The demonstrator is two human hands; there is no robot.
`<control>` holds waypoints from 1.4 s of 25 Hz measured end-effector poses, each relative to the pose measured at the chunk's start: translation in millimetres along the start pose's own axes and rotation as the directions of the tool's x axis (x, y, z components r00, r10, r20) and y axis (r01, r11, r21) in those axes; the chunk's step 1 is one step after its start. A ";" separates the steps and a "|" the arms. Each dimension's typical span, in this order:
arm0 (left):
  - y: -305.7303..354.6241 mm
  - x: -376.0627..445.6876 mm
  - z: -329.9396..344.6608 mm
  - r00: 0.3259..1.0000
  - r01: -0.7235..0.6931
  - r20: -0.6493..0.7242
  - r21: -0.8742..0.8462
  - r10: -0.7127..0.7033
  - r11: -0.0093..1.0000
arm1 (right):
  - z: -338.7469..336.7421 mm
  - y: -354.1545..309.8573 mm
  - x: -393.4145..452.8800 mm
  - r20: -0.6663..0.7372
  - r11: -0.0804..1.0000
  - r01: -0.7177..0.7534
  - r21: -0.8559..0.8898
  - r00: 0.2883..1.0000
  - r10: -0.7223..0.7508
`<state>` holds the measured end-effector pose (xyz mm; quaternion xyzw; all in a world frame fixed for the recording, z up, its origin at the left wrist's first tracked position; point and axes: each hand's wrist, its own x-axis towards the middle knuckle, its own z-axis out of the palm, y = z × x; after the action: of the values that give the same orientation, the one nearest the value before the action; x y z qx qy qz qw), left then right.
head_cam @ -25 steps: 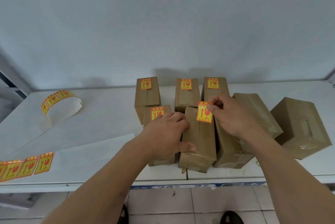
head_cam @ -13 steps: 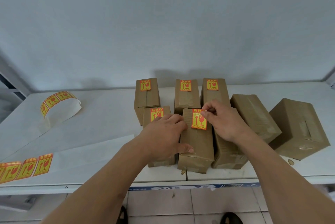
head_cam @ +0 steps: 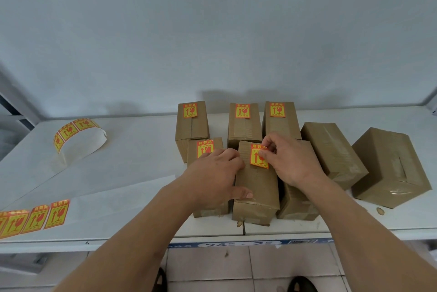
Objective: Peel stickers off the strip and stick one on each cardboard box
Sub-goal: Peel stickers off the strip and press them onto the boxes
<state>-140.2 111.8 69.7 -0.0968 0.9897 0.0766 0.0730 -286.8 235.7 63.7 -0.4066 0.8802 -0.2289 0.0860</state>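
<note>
Several brown cardboard boxes stand on the white table [head_cam: 132, 159]. Three back boxes carry yellow-and-red stickers, as does the front left box [head_cam: 214, 143]. My left hand [head_cam: 216, 177] lies across that box and grips the left side of the front middle box [head_cam: 256, 187]. My right hand [head_cam: 287, 158] pinches a yellow-and-red sticker [head_cam: 259, 156] with thumb and fingers and holds it against the far end of the middle box's top. The sticker strip [head_cam: 35, 219] lies at the near left, and its curled far end [head_cam: 75, 129] sits further back.
Two unstickered boxes [head_cam: 333, 152] [head_cam: 387, 168] lie at the right, one angled. Another bare box [head_cam: 295, 201] sits under my right wrist. The table's front edge [head_cam: 236, 236] runs below the boxes. A wall rises behind. Shoes show on the tiled floor.
My right hand brought the sticker left and down from above the box gap onto the middle box's top. My left hand stayed on the boxes.
</note>
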 end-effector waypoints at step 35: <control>1.9 -3.9 -3.0 1.000 0.013 -0.006 0.030 -0.013 0.999 | 0.8 13.3 -9.2 0.071 0.964 0.065 -0.259 0.996 -0.049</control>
<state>-137.2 113.8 73.6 -0.1023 0.9902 0.0612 0.0722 -289.5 250.0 56.4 -0.4467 0.8874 -0.1005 0.0532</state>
